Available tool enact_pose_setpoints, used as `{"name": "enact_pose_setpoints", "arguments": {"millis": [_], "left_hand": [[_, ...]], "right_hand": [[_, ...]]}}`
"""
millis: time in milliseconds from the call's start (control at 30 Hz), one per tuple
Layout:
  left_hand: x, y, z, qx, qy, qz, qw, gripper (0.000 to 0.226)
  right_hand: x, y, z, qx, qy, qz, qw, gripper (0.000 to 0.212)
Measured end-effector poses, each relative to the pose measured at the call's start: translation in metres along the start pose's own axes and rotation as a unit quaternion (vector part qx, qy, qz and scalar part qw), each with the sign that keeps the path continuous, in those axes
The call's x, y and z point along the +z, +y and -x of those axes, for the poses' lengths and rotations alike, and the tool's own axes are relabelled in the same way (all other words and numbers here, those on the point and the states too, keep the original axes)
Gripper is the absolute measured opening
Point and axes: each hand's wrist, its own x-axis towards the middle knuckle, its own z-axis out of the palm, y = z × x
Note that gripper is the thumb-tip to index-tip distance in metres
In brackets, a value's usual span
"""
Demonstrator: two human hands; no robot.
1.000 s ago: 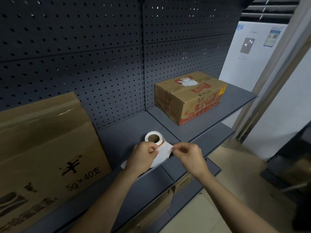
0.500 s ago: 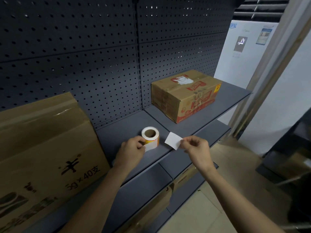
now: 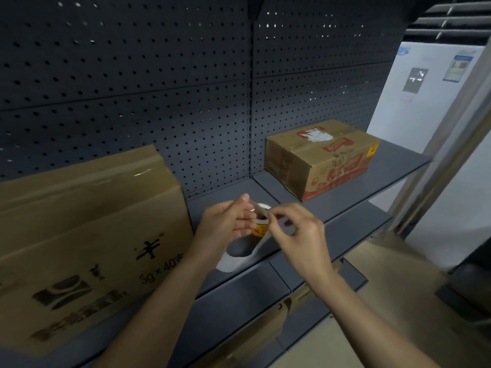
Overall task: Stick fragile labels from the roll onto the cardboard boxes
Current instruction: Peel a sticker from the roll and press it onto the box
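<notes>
The label roll (image 3: 259, 227) stands on the dark grey shelf (image 3: 353, 197), between the two hands and between the two cardboard boxes. Its side shows orange and red print, too blurred to read. A white strip of backing paper (image 3: 235, 261) trails from it toward the front edge of the shelf.

The right hand (image 3: 301, 233) has its thumb and forefinger pinched together at the top rim of the roll. Its grip is clenched on a thin pale piece, apparently a label (image 3: 266, 212) seen nearly edge-on. The left hand (image 3: 227, 223) is at the other side of the roll, thumb raised and fingers reaching toward it. Motion blur hides whether its grip is grasping the roll or only touching it, so I cannot tell.

The large box (image 3: 79, 243) at the left carries black print reading "5g × 40" followed by a Chinese character, with further smeared characters below it. The smaller box (image 3: 318, 166), well apart to the right, has red printed graphics, a torn white sticker (image 3: 316, 135) on its top and a small yellow sticker (image 3: 373, 151) near one corner, none of it legible.

Perforated panels (image 3: 159, 102) back the shelf. A white appliance (image 3: 425, 102) stands beyond, with a blue logo I cannot read.
</notes>
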Motion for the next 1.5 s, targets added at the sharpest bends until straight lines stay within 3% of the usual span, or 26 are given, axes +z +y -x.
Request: {"name": "enact_pose_setpoints", "arguments": {"millis": [233,433,533,633,767,967,1100,1500], "left_hand": [[-0.025,0.002,0.012,0.066,0.017,-0.067,0.995,0.006],[-0.038,0.004,0.028,0.151,0.054,-0.170,0.972,0.020],[-0.045,0.005,0.034,0.171,0.071,-0.196,0.963,0.021],[-0.050,0.006,0.041,0.179,0.082,-0.204,0.959,0.016],[-0.055,0.009,0.055,0.187,0.092,-0.189,0.960,0.017],[-0.068,0.012,0.072,0.193,0.134,-0.218,0.947,0.017],[-0.076,0.016,0.086,0.220,0.179,-0.283,0.916,0.012],[-0.083,0.037,0.118,0.264,0.276,-0.482,0.788,0.026]], "right_hand": [[0.017,-0.008,0.003,-0.139,-0.040,0.066,0.987,0.015],[0.018,-0.017,0.003,-0.151,-0.082,0.023,0.985,0.024],[0.015,-0.026,0.003,-0.117,-0.074,-0.035,0.990,0.027],[0.014,-0.034,-0.002,-0.011,-0.041,-0.128,0.991,0.018],[0.018,-0.041,-0.011,0.120,-0.094,-0.264,0.952,0.010],[0.028,-0.059,-0.012,0.128,-0.137,-0.339,0.922,0.010],[0.035,-0.071,-0.011,0.100,-0.151,-0.344,0.921,0.011],[0.054,-0.091,-0.013,0.015,-0.136,-0.324,0.936,0.020]]}}
